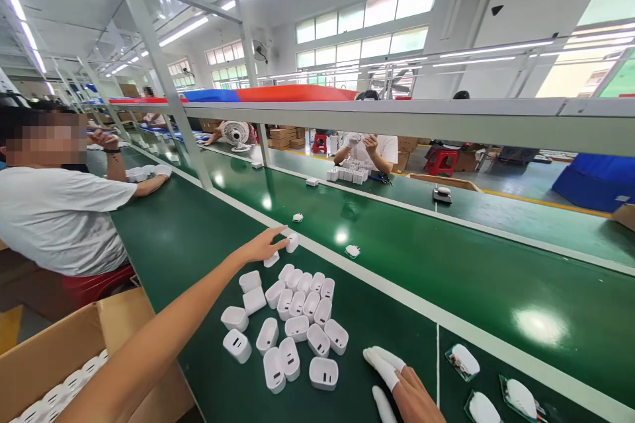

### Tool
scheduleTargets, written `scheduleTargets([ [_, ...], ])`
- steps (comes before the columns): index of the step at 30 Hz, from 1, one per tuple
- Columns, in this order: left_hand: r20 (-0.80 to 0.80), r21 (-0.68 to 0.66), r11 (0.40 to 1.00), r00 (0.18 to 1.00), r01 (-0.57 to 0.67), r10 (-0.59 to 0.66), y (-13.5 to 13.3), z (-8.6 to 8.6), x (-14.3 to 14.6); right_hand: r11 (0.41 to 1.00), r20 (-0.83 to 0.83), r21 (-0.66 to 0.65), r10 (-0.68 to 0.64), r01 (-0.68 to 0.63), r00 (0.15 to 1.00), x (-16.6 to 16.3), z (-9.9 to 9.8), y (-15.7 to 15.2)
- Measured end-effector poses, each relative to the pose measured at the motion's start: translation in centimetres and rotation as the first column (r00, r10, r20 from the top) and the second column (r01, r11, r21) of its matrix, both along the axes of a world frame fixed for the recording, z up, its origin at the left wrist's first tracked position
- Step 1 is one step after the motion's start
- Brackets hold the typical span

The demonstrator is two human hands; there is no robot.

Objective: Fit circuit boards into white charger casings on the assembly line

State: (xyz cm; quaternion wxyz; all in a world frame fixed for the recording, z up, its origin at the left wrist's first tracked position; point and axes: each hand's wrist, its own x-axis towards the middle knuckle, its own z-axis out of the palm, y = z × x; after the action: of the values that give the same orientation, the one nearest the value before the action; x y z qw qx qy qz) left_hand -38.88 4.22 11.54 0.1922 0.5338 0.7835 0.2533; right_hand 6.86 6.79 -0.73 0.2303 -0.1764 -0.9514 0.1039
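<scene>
My left hand (pixel 262 246) reaches out to the edge of the belt, its fingers and thumb closed on a white charger housing (pixel 292 242). Just below that hand another white housing (pixel 271 260) lies on the green bench. Many more slotted white housings (pixel 297 304) stand in a loose cluster, some packed in rows. Lower right, my right hand (pixel 404 383) rests low over the bench with white finger cots on, fingers stretched out and nothing in them. To its right lie several circuit boards with white covers (pixel 464 361).
A green conveyor belt (pixel 397 244) runs past, carrying small white-covered boards (pixel 352 251). A cardboard box (pixel 124 324) of white housings stands lower left. One co-worker (pixel 59 211) sits at left, another (pixel 370 149) across the belt. A metal post (pixel 163 66) and shelf (pixel 397 122) frame the line.
</scene>
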Motion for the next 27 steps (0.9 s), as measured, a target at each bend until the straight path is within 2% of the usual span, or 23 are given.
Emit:
scheduleTargets([
  [4,0.05,-0.03,0.992,0.991,0.126,-0.125,2.0,0.2,1.7,0.999,-0.024,0.024,-0.037,0.038,0.999,-0.8,-1.5,-0.3],
  [8,0.119,-0.145,0.966,0.973,0.215,-0.199,1.4,1.4,2.8,1.0,-0.018,0.026,0.004,-0.004,1.0,-0.9,-3.7,0.1],
  [10,0.135,-0.176,0.955,0.967,0.239,-0.217,1.0,2.0,3.3,1.0,-0.013,0.022,0.018,-0.018,1.0,-0.8,-3.9,0.2],
  [12,0.122,-0.166,0.957,0.968,0.239,-0.221,0.7,2.6,3.9,1.0,0.032,-0.018,0.016,-0.016,0.999,-0.6,-2.9,0.0],
  [15,0.065,-0.089,0.979,0.981,0.186,-0.18,0.0,3.5,4.9,0.995,0.096,-0.094,0.03,-0.021,0.995,-0.4,0.5,-0.6],
  [17,0.031,-0.017,0.992,0.992,0.123,-0.123,-1.3,4.2,5.3,0.996,0.069,-0.089,0.024,-0.018,0.997,-0.4,2.6,-1.1],
  [19,0.012,0.048,0.998,0.999,0.047,-0.048,-3.7,4.8,5.1,0.997,0.029,-0.074,0.022,-0.02,0.999,-0.3,3.7,-1.3],
  [22,0.036,0.191,0.969,0.988,-0.155,0.151,-9.7,5.3,3.2,0.996,-0.006,-0.086,0.028,-0.028,1.0,0.4,2.8,-1.2],
  [25,0.068,0.259,0.87,0.906,-0.42,0.417,-18.3,4.8,0.5,0.991,-0.044,-0.114,0.066,-0.071,0.997,1.7,0.5,-0.3],
  [27,0.051,0.197,0.795,0.816,-0.573,0.576,-25.0,3.7,-0.7,0.991,-0.121,-0.11,0.069,-0.082,0.99,2.3,-1.0,0.5],
])
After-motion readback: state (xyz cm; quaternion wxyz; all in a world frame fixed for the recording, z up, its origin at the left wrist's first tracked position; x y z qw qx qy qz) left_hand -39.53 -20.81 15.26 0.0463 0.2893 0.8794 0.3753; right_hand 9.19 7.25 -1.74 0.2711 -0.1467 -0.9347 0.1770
